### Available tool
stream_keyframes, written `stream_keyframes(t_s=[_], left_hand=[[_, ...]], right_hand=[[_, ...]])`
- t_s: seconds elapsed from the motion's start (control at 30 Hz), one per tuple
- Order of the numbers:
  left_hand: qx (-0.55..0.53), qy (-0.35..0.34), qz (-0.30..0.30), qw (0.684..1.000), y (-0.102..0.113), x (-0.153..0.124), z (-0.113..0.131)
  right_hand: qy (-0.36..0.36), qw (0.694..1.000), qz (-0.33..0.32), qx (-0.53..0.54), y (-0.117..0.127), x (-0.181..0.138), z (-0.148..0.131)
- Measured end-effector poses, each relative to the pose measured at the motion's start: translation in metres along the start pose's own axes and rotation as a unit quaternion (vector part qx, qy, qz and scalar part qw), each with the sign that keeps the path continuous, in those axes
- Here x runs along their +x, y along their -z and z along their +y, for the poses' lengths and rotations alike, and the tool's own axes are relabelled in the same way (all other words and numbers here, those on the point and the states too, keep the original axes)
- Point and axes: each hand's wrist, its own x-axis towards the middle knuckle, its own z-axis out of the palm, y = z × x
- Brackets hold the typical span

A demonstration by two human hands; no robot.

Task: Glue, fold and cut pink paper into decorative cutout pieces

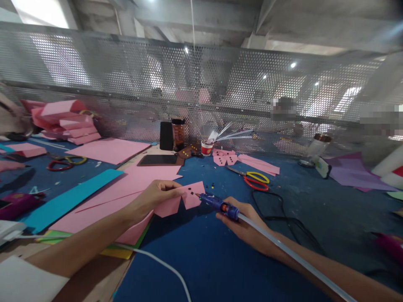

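My left hand (pixel 165 192) pinches the left part of a pink paper cutout (pixel 193 202) shaped like a butterfly, with small dark squares on its right side. In my right hand (pixel 244 218) is a blue glue gun (pixel 217 203), its nozzle at the paper beside the dark squares. A long clear glue stick (pixel 283 247) runs out of the gun's back, over my right forearm. Several tiny dark pieces lie on the blue table just behind the paper. Farther back rests a similar pink cutout (pixel 224 157) dotted with dark spots.
Scissors (pixel 256 180) with red and yellow handles lie behind the glue gun, near a black cable (pixel 283 218). Pink sheets (pixel 110 150) and a blue strip (pixel 75 199) cover the left side. A cup (pixel 206 148) with glue sticks and a jar (pixel 178 135) stand before a perforated metal screen (pixel 132 79).
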Motion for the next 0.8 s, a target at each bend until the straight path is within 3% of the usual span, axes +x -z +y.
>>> stream_keyframes(t_s=[0.8], left_hand=[[0.003, -0.008, -0.052, 0.999, -0.0026, -0.0051, 0.0035]], right_hand=[[-0.006, 1.0, -0.007, 0.022, -0.0022, 0.0013, -0.0068]])
